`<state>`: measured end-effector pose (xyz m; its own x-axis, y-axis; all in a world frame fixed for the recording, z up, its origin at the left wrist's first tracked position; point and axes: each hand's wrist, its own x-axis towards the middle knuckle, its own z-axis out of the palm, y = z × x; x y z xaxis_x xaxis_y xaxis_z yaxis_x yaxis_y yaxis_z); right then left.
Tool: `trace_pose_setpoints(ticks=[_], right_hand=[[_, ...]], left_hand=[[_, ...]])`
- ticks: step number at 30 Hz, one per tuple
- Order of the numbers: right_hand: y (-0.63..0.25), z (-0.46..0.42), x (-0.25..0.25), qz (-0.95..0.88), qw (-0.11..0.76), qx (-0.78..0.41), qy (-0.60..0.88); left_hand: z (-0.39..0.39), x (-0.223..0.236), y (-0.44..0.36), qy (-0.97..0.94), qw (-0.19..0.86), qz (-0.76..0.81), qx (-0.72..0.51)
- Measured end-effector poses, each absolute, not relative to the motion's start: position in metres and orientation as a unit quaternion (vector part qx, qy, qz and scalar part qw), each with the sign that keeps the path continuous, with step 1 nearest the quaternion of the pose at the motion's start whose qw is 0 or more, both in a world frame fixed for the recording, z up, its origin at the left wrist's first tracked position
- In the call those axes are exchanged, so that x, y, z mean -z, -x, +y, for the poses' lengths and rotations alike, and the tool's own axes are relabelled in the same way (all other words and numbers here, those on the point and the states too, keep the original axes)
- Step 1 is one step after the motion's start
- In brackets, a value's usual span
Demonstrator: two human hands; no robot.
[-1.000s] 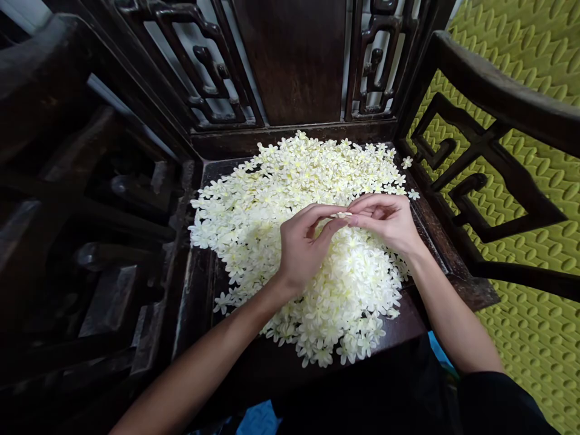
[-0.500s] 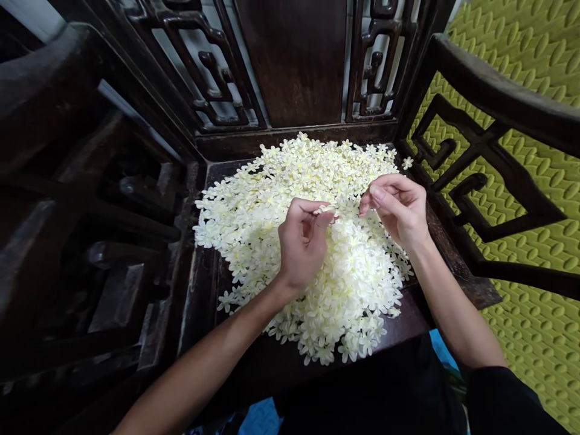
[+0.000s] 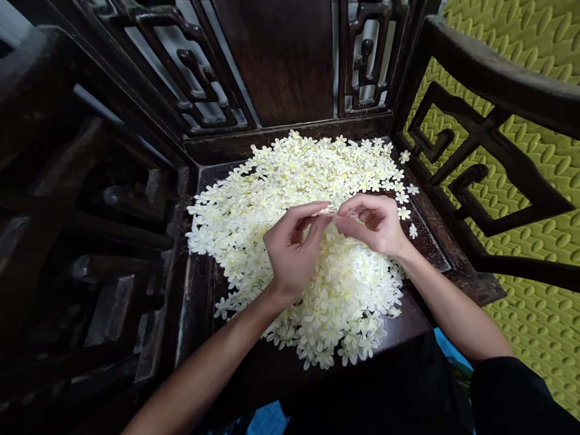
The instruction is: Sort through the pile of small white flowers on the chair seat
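My left hand (image 3: 294, 248) is above a big heap of small white flowers (image 3: 254, 223) with pale yellow centres. Its thumb and fingers pinch a white flower (image 3: 330, 209), mostly covered by the fingertips. Close against it on the right, my right hand (image 3: 372, 225) has thumb and forefinger brought together at the same flower. Whether the right fingertips grip the flower itself or something thin beside it is too small to tell. The fingertips of both hands nearly meet over the middle of the heap.
The heap lies on the seat of a dark wooden chair (image 3: 417, 314) with a carved back (image 3: 276, 60) and an openwork armrest (image 3: 493, 139) at right. Several loose flowers (image 3: 403, 212) lie near the seat's right side. Yellow-green textured matting (image 3: 539, 326) shows beyond. Dark wooden furniture (image 3: 113, 266) stands left.
My right hand moved away from the left, up and right, then came back to the flower at the left fingertips. The left hand kept its pinch. The view shifted slightly.
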<state>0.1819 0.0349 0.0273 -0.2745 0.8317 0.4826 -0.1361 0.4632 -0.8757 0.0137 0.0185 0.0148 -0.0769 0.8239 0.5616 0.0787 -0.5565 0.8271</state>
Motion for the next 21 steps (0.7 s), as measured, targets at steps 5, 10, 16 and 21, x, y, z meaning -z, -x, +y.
trace_pose_setpoints(ticks=[5, 10, 16, 21], right_hand=[[-0.1858, 0.043, -0.0218, -0.644, 0.578, -0.43, 0.258], [-0.1878, 0.043, -0.0237, -0.634, 0.584, -0.443, 0.247], [-0.1849, 0.0404, -0.0251, -0.592, 0.587, -0.476, 0.281], [-0.1813, 0.0382, -0.0271, -0.559, 0.607, -0.49, 0.281]], left_hand=[[0.0234, -0.0151, -0.0111, -0.667, 0.265, 0.326, -0.615], [0.0233, -0.0134, -0.0122, -0.673, 0.273, 0.326, -0.606], [0.0214, -0.0125, -0.015, -0.642, 0.315, 0.319, -0.622], [0.0225, -0.0166, -0.0139, -0.655, 0.278, 0.314, -0.628]])
